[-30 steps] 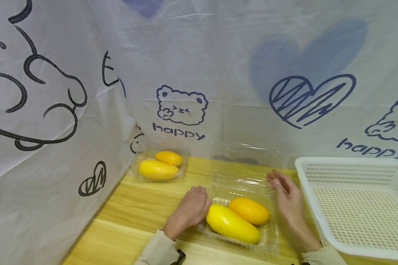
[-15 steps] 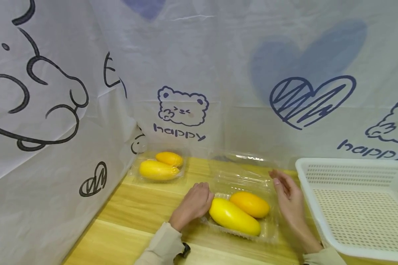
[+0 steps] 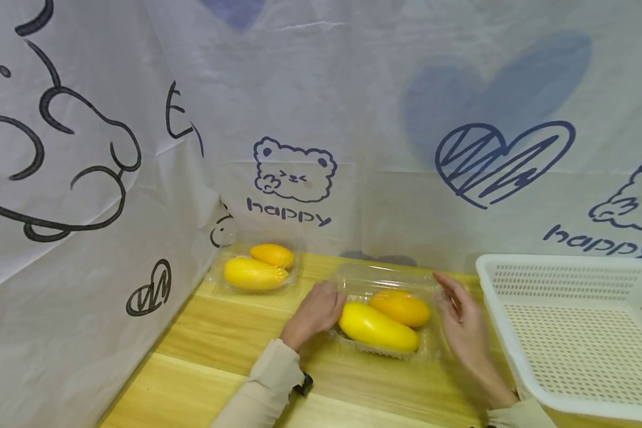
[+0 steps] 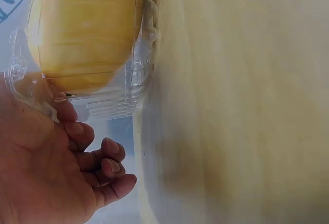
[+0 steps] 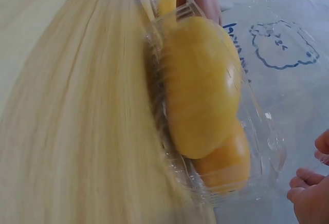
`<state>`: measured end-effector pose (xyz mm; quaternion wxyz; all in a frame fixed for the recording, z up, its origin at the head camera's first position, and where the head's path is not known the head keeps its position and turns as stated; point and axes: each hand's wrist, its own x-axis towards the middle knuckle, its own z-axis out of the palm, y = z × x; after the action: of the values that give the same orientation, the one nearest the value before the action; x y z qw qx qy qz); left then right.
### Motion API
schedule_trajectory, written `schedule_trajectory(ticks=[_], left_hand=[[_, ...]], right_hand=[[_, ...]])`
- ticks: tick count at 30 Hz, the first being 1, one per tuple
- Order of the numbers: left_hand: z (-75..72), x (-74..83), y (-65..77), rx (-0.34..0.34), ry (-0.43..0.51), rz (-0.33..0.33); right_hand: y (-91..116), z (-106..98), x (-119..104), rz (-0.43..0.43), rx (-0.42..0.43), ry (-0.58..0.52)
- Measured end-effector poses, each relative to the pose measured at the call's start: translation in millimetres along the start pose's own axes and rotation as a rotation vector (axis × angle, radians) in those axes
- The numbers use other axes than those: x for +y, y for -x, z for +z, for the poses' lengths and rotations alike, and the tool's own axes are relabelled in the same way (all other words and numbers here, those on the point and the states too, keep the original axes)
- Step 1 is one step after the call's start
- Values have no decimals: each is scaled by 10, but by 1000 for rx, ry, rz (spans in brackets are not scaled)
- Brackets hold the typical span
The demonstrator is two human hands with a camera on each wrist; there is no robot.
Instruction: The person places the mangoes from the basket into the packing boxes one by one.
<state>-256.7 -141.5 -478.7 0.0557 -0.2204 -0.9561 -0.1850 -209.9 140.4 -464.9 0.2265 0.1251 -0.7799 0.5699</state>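
A clear plastic clamshell container (image 3: 374, 352) rests on the table with two smooth oblong yellow pieces of produce inside. The front one (image 3: 378, 328) is longer and bright yellow; the one behind (image 3: 400, 308) is more orange. My left hand (image 3: 314, 310) pinches the container's left rim, and the left wrist view shows its other fingers loosely curled. At the right side my right hand (image 3: 464, 327) pinches the edge of the clear lid (image 5: 272, 149), which lies low over the produce. The lid's outline is hard to make out where it is transparent.
At the back left stands another clear container (image 3: 291, 285) with two more yellow pieces. A white perforated basket (image 3: 505, 339) sits to the right of my right hand. A printed white sheet (image 3: 385, 119) covers the back and left side.
The lid, raised at the back a second ago, has come down over the produce. The container has slid away from me, my left hand moving along with it.
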Motion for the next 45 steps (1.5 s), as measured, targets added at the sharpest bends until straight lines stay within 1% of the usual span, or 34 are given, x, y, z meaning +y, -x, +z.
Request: schedule_trajectory(ticks=[2,3,6,8,12,14,17,19,24,28,31,38,40,45], left_hand=[[-5,-8,-33,2,15,-1],[-9,-10,-50,1,28,-12],[-21,-18,-109,-27,69,-68],[-31,-23,-147,-53,66,-100],[-39,-38,-215,-87,81,-156],[-32,-47,-242,-95,99,-176],[-14,-73,-263,-100,158,-186],[1,-108,-261,-102,193,-166],[-13,-211,-177,-100,352,-120],[-91,-249,-70,-95,495,-118],[-132,-266,-11,-101,559,-118],[-231,-228,124,-170,829,-202],[-256,-234,150,-189,851,-187],[-305,-264,203,-230,867,-138]], right_hand=[[7,1,7,-17,-3,6],[9,0,10,-29,-1,13],[10,-5,23,-62,0,61],[5,-9,33,-88,-7,112],[-8,-29,48,-115,-46,189],[-12,-47,49,-119,-62,206],[-12,-71,40,-134,-81,228],[-5,-80,28,-143,-94,267],[31,-67,-32,-143,-119,358],[61,-44,-76,-146,-119,380],[92,-46,-87,-141,-121,384],[184,-97,-68,-118,-161,390],[207,-106,-70,-125,-160,392],[268,-116,-86,-134,-161,406]])
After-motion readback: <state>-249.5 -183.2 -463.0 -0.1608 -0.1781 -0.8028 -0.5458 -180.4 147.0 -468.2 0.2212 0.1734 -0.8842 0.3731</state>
